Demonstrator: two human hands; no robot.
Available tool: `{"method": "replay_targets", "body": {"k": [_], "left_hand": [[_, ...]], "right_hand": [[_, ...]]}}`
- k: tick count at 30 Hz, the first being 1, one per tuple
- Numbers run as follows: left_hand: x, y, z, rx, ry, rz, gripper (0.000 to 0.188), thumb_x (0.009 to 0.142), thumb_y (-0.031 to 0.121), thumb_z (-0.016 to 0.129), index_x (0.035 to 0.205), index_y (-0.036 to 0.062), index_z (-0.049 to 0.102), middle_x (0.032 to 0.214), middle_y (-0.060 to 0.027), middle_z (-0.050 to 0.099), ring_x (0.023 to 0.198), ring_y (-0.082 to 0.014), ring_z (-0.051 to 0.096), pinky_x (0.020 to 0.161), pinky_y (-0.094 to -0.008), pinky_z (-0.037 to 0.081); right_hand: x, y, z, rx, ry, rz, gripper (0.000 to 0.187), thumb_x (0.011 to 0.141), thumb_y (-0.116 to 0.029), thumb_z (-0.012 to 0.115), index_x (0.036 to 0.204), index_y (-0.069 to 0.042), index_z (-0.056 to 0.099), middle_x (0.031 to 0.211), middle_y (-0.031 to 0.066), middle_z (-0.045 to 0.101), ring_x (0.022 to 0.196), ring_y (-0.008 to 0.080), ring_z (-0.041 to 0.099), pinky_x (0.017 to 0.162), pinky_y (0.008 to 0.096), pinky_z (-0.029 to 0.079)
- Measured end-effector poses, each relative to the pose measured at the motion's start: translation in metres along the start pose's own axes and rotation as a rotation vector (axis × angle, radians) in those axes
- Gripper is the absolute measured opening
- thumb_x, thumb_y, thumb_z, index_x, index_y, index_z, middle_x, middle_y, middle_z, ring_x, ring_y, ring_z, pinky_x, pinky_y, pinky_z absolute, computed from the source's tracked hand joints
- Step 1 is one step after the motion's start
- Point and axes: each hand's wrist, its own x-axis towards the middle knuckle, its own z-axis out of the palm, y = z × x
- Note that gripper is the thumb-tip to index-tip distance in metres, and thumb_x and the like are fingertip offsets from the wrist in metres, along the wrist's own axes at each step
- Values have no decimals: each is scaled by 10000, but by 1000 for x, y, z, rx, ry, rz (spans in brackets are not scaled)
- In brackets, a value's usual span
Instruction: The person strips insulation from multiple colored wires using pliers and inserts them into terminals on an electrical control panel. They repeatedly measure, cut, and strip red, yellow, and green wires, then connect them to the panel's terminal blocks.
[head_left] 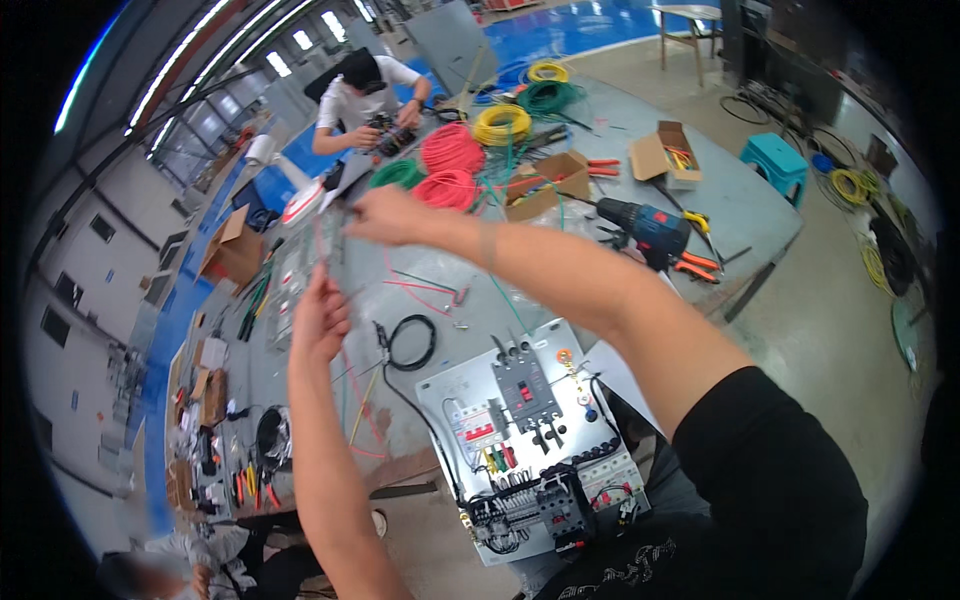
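Box [683, 181] of cardboard, containing red and yellow items [680, 158], on the counter [745, 220]; left hand [322, 318], grip pinched together on pink wire [319, 240]; right hand [392, 217], grip state indeterminable.

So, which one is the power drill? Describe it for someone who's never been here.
On the big grey table, find the rightmost open cardboard box. Just below it in the picture, beside the orange-handled pliers, lies the power drill. It's the chunky blue-and-black one with a black nose pointing left, much bulkier than the slim hand tools around it.
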Motion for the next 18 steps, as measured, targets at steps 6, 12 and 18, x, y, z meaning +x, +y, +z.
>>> {"method": "replay_targets", "body": {"k": [6, 12, 18], "left_hand": [[-52, -37, -16, 292, 196, 195, 297, 990, 420, 618, 880, 146, 583, 590, 100, 313, 462, -19, 260, 405, -217, 172], [-137, -87, 122, 548, -276, 395, 389, 849, 277, 808, 1142, 48, 695, 645, 94, 444, 590, -18, 408, 526, -237, 331], [-180, -114, 212, 713, -361, 656, 282, 898, 242, 762, 1070, 29, 692, 634, -17, 487, 595, -81, 419, 552, -275, 378]], "right_hand": [[43, -81, -50, -53, 291, -154, 469, 861, -544, 662, 902, -87, 760, 761, 147, 711, 724, 323, 701, 706, 431, 537], [41, 32, -107, 99, 94, 125, 365, 823, -407, 728, 810, -43, 734, 607, 60, 627, 473, 175, 583, 478, 328, 475], [-7, 59, -67, 38, -75, 517, 462, 787, -422, 723, 883, 30, 732, 782, 201, 720, 663, 328, 718, 672, 429, 578]]}}
